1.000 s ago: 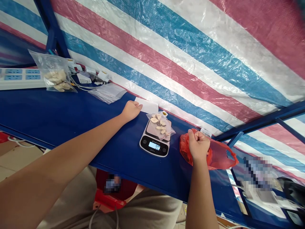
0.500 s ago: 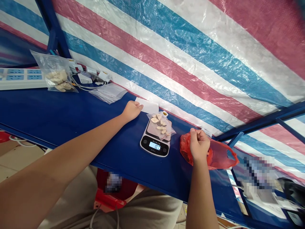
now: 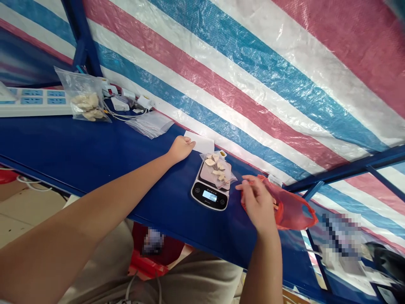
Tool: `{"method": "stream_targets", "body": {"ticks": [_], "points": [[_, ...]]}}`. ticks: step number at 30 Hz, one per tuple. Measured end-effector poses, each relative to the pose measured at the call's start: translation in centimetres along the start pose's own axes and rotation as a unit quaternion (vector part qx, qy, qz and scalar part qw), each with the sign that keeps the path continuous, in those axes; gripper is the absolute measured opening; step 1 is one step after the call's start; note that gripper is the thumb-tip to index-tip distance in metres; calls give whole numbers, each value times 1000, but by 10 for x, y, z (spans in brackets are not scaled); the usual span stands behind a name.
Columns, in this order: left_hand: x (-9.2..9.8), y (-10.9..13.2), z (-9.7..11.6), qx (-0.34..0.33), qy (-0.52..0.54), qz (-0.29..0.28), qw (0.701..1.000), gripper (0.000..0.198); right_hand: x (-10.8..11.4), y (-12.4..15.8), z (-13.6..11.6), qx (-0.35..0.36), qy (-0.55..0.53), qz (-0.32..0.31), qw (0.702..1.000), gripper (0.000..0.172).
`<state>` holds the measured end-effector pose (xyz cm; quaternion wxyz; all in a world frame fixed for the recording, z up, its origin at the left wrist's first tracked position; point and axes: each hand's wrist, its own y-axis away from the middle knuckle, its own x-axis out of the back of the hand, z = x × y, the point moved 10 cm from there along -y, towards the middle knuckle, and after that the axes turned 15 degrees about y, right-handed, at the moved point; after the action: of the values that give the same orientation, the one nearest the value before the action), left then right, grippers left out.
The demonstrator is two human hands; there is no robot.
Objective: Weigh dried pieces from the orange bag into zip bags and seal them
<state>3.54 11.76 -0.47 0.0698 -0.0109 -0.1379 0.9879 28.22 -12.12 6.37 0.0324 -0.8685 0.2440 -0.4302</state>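
A digital kitchen scale (image 3: 210, 199) stands on the blue table with its display lit; the digits look like 100, any decimal point unclear. On its pan lies a clear zip bag (image 3: 218, 171) with several pale dried slices. My left hand (image 3: 182, 148) is a closed fist resting left of the scale, against the edge of a white sheet of paper (image 3: 204, 144). I see nothing in its fingers. Right of the scale, my right hand (image 3: 255, 195) is over a red plastic bag (image 3: 292, 209), fingers apart and pointing at the scale. The hand covers part of the bag.
At the left back a filled clear bag (image 3: 87, 101) leans by a white power strip (image 3: 34, 103). Chargers with cables (image 3: 129, 101) and flat zip bags (image 3: 152, 124) lie beside it. A small white item (image 3: 222, 153) sits behind the scale. A striped sheet (image 3: 221, 67) hangs behind.
My right hand has opened from a closed grip over the red bag and shifted left toward the scale. The display's last digit went from 1 to 0. My left hand stays by the paper.
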Motion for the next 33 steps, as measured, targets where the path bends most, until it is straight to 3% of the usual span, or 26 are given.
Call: {"method": "stream_targets", "body": {"ticks": [2,6,11,17,21,25,33], "points": [[-1,1,0,1,0,-5,1000,48,-22,2,-3,-17,40,-42,998,40],[-1,2,0,0,7,-7,1000,46,-41,-14,-2,-50,-2,-13,999,39],[1,1,1,0,24,-10,1000,47,-14,-34,-45,32,24,47,998,32],[0,2,2,1,52,-19,998,49,22,-35,-116,145,104,6,984,25],[1,3,4,-4,59,-25,998,50,20,-28,-145,202,206,-45,956,22],[1,8,14,-24,79,-41,996,43,11,-17,-163,239,241,-61,939,23],[-30,24,35,-35,198,-172,964,34,-1,-4,-173,262,245,-46,932,24]]}}
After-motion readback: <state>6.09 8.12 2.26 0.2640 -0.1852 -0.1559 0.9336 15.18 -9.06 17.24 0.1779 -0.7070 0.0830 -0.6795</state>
